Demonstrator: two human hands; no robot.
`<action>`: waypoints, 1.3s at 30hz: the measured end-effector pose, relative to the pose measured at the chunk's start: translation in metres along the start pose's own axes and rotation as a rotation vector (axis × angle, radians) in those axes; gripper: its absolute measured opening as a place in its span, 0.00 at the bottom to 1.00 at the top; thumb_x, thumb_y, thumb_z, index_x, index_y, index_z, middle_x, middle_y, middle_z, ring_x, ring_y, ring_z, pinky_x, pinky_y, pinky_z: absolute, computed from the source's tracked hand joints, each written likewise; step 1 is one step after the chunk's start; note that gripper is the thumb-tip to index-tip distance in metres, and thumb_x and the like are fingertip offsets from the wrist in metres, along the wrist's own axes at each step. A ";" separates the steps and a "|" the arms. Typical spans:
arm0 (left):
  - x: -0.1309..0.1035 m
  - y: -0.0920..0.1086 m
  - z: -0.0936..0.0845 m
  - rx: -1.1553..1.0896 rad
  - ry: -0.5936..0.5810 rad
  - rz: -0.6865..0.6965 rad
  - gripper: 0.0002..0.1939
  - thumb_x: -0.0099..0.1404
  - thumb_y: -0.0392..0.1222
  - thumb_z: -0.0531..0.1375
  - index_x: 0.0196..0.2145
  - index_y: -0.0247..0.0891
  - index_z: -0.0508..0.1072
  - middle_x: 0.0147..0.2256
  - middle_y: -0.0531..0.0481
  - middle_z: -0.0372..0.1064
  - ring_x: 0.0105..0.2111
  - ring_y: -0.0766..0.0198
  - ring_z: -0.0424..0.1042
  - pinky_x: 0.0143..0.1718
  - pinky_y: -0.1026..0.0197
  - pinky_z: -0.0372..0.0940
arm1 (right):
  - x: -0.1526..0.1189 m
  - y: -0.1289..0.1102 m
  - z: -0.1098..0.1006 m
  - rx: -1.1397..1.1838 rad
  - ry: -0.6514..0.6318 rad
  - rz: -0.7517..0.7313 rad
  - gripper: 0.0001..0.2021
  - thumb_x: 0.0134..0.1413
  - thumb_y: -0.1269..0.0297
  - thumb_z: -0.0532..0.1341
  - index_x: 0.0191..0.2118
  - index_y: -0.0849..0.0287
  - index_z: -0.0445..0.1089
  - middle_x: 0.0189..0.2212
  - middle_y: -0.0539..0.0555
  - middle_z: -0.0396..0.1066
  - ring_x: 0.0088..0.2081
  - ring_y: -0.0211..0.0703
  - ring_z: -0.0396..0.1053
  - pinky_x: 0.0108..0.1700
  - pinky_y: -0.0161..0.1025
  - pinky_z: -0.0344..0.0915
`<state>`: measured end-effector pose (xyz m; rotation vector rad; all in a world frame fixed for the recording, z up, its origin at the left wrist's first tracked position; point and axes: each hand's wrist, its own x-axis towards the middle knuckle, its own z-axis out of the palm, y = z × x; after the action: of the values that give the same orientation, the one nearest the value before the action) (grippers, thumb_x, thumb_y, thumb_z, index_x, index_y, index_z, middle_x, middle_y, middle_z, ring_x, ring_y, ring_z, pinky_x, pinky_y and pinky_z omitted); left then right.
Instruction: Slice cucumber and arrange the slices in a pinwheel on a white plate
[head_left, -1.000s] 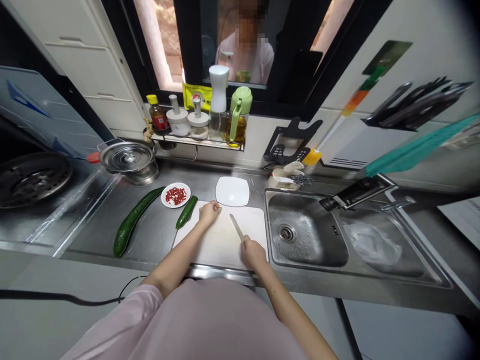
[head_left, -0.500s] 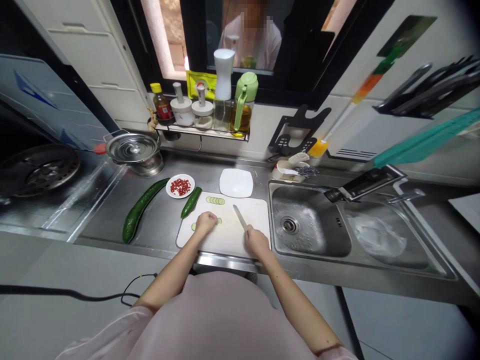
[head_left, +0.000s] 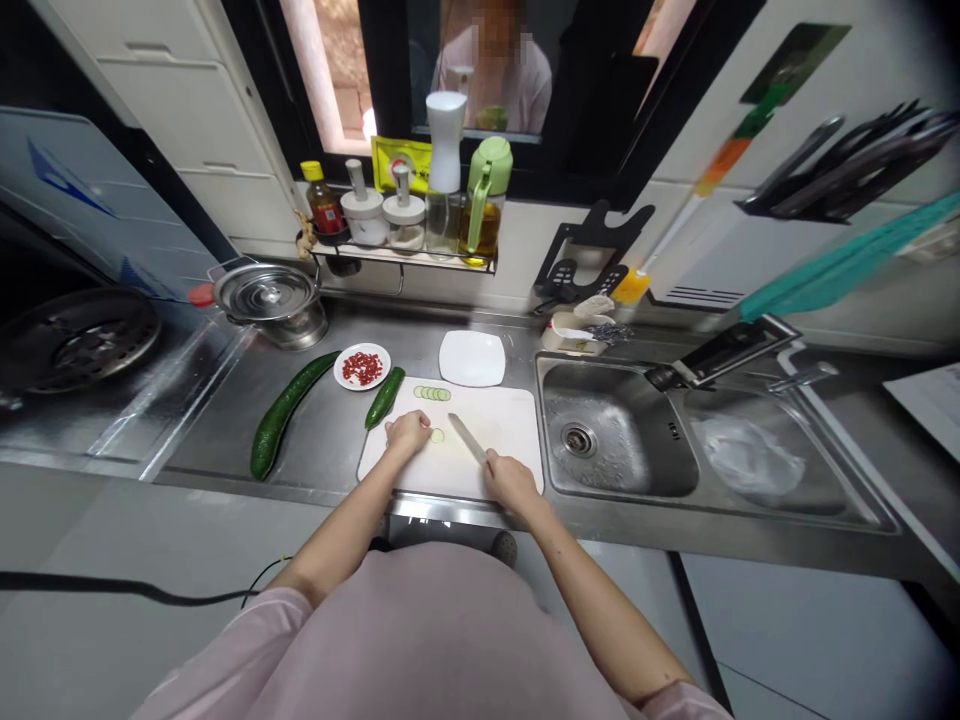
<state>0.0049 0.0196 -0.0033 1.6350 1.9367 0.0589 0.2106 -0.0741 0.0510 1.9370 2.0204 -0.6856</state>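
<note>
A knife is in my right hand, its blade angled up and left over the white cutting board. My left hand rests on the board's left part with fingers curled in; whatever it may hold is too small to make out. Just right of its fingertips lies a cucumber slice. Several overlapping slices form a row near the board's back edge. A cut cucumber piece lies at the board's back left corner.
Left of the board are a long cucumber and a plate of red pieces. An empty white plate sits behind it. The sink is to the right, a steel pot at the back left.
The knife blade has moved left, closer to my left hand, and tilts more. My left hand has shifted slightly left and back, and the slice beside its fingers shows more fully.
</note>
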 end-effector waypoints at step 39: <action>0.004 0.001 -0.002 0.013 -0.030 -0.010 0.08 0.57 0.43 0.60 0.35 0.45 0.74 0.41 0.50 0.76 0.47 0.55 0.71 0.51 0.51 0.53 | -0.010 -0.033 0.008 -0.076 -0.113 -0.071 0.17 0.56 0.77 0.49 0.51 0.64 0.62 0.41 0.66 0.73 0.46 0.54 0.72 0.41 0.42 0.63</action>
<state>0.0047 0.0238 -0.0028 1.6250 1.9262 0.0181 0.1776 -0.0874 0.0541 1.7518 2.0237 -0.7079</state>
